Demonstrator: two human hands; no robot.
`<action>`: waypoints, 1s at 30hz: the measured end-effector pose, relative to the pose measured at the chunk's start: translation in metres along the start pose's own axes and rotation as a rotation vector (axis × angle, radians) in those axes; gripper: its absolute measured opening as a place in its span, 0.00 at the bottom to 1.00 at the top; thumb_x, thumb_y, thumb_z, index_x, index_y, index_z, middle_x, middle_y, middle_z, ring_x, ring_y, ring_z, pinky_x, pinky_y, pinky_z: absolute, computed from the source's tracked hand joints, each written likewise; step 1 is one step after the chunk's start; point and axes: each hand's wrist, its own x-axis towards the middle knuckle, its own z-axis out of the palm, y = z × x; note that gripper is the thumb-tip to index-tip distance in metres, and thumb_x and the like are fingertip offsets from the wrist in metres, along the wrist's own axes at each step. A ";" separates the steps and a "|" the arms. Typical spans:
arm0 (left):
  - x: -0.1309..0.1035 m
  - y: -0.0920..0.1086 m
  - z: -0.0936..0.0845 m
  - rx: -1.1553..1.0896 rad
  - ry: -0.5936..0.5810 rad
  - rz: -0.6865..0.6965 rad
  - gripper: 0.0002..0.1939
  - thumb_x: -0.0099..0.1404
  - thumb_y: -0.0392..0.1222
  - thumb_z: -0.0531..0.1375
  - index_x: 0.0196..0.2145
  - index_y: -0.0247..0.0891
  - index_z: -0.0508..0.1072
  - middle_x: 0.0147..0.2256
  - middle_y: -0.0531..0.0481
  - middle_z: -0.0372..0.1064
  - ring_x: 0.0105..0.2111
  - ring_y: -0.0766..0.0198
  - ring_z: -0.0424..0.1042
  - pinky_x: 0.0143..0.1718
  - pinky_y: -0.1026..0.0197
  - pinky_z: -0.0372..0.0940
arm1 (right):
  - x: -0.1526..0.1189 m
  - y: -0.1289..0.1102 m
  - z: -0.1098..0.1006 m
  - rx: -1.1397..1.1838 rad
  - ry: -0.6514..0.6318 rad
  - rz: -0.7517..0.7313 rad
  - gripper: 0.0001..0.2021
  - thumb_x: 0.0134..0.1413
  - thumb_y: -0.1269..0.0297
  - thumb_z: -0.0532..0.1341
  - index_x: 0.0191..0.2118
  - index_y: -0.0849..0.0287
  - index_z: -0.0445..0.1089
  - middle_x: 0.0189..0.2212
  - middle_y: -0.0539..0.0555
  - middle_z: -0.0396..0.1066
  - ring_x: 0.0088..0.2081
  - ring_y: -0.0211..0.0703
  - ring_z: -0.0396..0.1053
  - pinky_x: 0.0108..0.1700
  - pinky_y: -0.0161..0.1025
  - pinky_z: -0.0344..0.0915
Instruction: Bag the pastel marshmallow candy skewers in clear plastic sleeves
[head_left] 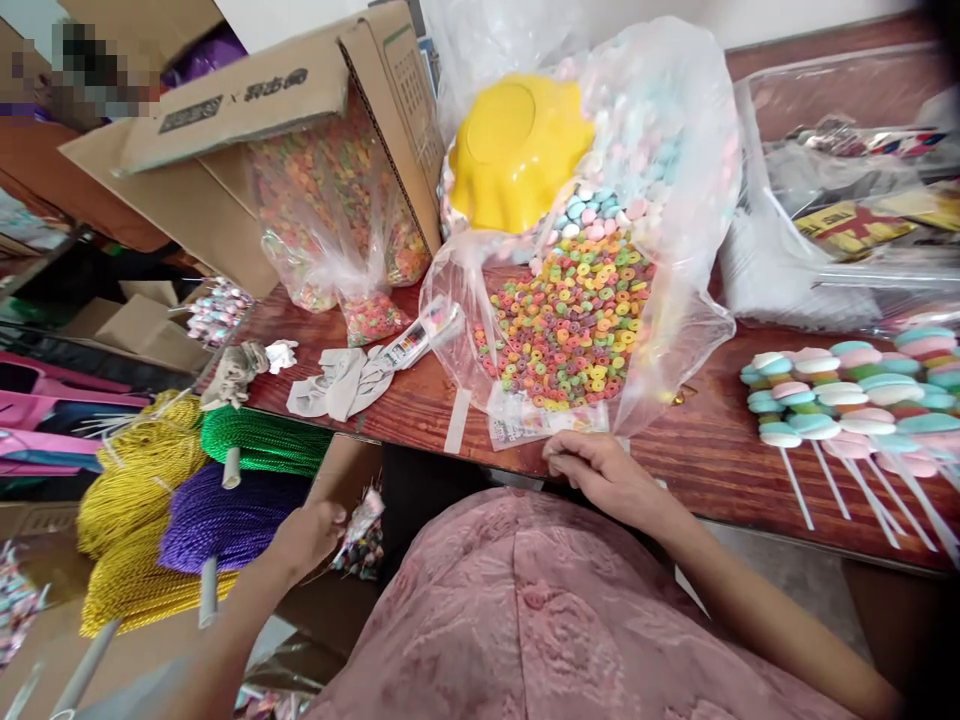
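My left hand [309,540] is low on the left, over a cardboard box [346,475], with its fingers curled. Beside its fingertips is a clump of small, multicoloured beaded pieces [363,540]; whether the hand touches them I cannot tell. My right hand [600,478] rests at the table's front edge, thumb and fingers pinched together, and what is between them is too small to make out. Just beyond it, an open clear plastic bag [679,320] holds many small, bright ring-shaped beads [577,320]. A printed packet [544,418] lies under the bag's near side.
A yellow scalloped bowl [517,150] sits upside down on pastel discs [600,205]. Stacked pastel pieces on white sticks [847,395] lie right. Left are a carton [397,120] of bagged beads, grey gloves [337,382] and yellow [142,480], green [262,440] and purple [217,520] cords.
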 end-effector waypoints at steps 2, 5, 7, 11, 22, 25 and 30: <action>0.010 0.024 -0.005 0.037 0.104 0.194 0.12 0.64 0.38 0.54 0.33 0.39 0.78 0.30 0.47 0.77 0.31 0.60 0.75 0.34 0.62 0.66 | -0.010 0.001 -0.013 -0.391 0.097 -0.150 0.10 0.62 0.69 0.52 0.33 0.58 0.69 0.29 0.52 0.71 0.31 0.39 0.66 0.35 0.37 0.60; 0.035 0.100 -0.007 0.077 0.311 0.661 0.13 0.69 0.37 0.51 0.37 0.37 0.76 0.35 0.45 0.75 0.35 0.62 0.73 0.38 0.62 0.66 | -0.019 -0.002 -0.025 -0.907 0.231 -0.207 0.15 0.57 0.77 0.53 0.43 0.58 0.72 0.42 0.58 0.74 0.38 0.44 0.68 0.36 0.39 0.60; 0.050 0.156 -0.001 0.146 0.332 0.951 0.12 0.69 0.34 0.51 0.35 0.37 0.75 0.32 0.46 0.73 0.33 0.64 0.71 0.35 0.63 0.65 | -0.020 -0.002 -0.032 -1.183 0.256 -0.149 0.19 0.52 0.79 0.55 0.47 0.56 0.73 0.47 0.59 0.73 0.41 0.47 0.67 0.34 0.39 0.58; 0.073 0.232 0.022 0.292 0.412 1.208 0.12 0.67 0.32 0.51 0.29 0.36 0.71 0.30 0.47 0.69 0.31 0.62 0.67 0.32 0.60 0.62 | -0.018 0.000 -0.048 -1.324 0.352 -0.083 0.07 0.54 0.73 0.59 0.35 0.58 0.74 0.39 0.58 0.75 0.37 0.47 0.68 0.32 0.39 0.56; 0.098 0.260 0.040 0.352 0.450 0.949 0.10 0.69 0.34 0.53 0.44 0.33 0.72 0.43 0.38 0.71 0.44 0.52 0.69 0.42 0.51 0.64 | 0.009 -0.007 -0.056 -0.960 0.671 -0.271 0.09 0.60 0.68 0.55 0.34 0.57 0.73 0.33 0.54 0.76 0.34 0.42 0.71 0.35 0.38 0.61; 0.110 0.253 0.040 0.426 0.459 1.047 0.10 0.69 0.32 0.52 0.41 0.33 0.73 0.41 0.40 0.72 0.41 0.54 0.69 0.40 0.52 0.63 | 0.006 -0.003 -0.049 -0.907 0.645 -0.278 0.08 0.59 0.70 0.57 0.35 0.57 0.74 0.34 0.54 0.76 0.35 0.42 0.71 0.36 0.38 0.63; 0.127 0.239 0.033 0.400 0.586 1.230 0.12 0.68 0.30 0.50 0.36 0.33 0.73 0.34 0.42 0.72 0.35 0.57 0.69 0.37 0.55 0.63 | -0.025 0.005 -0.050 -0.739 0.798 -0.260 0.07 0.59 0.70 0.57 0.37 0.55 0.73 0.36 0.54 0.76 0.38 0.43 0.73 0.39 0.39 0.68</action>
